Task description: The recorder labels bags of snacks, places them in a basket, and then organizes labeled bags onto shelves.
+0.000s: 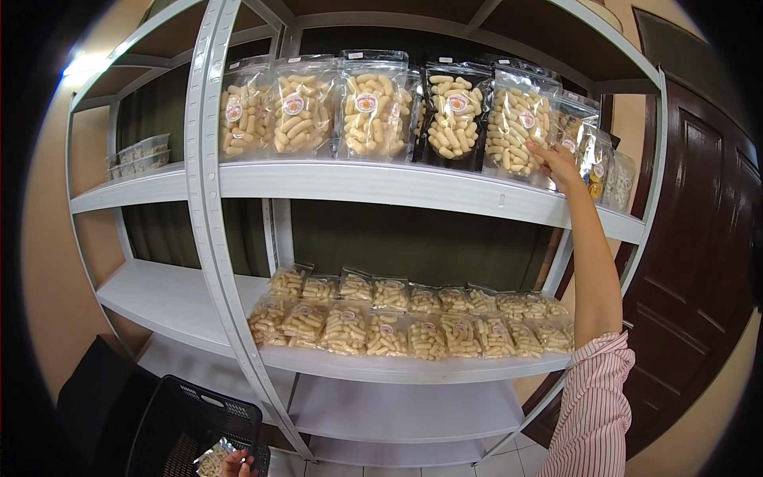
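My right hand [559, 165] reaches up to the upper shelf. Its fingers are at the lower right edge of a clear pouch of pale stick-shaped snacks [515, 119] with a round label, and they seem to grip that edge; the thumb is hard to make out. Low at the left, my left hand [238, 464] holds a small clear bag of pale snacks [212, 459] over a black plastic basket [253, 412]. Beside the right hand's pouch stands a black-backed pouch [455, 115] of the same snacks.
More upright pouches [369, 107] line the upper shelf [358, 176]. Two rows of smaller snack bags [385, 334] fill the shelf below. Clear plastic tubs [143, 157] are stacked at the left. A white metal upright [208, 159] divides the rack, and a dark brown door [691, 238] stands at right.
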Demonstrator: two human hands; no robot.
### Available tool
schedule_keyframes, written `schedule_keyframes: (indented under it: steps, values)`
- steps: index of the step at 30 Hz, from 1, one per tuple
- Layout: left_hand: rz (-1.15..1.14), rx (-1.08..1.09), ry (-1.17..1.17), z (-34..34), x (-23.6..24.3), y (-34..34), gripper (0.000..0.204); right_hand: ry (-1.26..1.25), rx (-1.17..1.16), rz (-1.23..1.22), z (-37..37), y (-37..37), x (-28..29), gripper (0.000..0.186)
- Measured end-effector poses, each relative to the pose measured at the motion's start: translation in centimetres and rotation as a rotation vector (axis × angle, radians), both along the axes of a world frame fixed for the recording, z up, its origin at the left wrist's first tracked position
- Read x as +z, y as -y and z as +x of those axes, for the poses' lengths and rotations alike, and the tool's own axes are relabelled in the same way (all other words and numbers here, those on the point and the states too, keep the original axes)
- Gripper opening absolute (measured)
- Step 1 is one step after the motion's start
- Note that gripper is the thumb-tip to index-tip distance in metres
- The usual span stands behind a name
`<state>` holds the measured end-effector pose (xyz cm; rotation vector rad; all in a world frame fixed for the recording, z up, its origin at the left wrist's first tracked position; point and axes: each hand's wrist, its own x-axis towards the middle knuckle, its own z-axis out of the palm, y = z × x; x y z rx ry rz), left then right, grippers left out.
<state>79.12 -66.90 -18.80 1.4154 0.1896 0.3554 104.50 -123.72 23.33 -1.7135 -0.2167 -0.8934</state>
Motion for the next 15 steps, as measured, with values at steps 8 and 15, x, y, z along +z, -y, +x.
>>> schedule_keyframes:
  steps: [8, 15]
  values:
    - [0.009, 0.007, -0.155, -1.0, 0.4, 1.4, 0.054, -0.089, -0.146, -0.178, 2.5, 3.5, 0.1, 0.035]
    - [-0.017, 0.111, -0.040, -3.8, 1.3, -0.8, 0.030, -0.139, -0.015, -0.644, 3.6, 9.5, 2.1, 0.031]
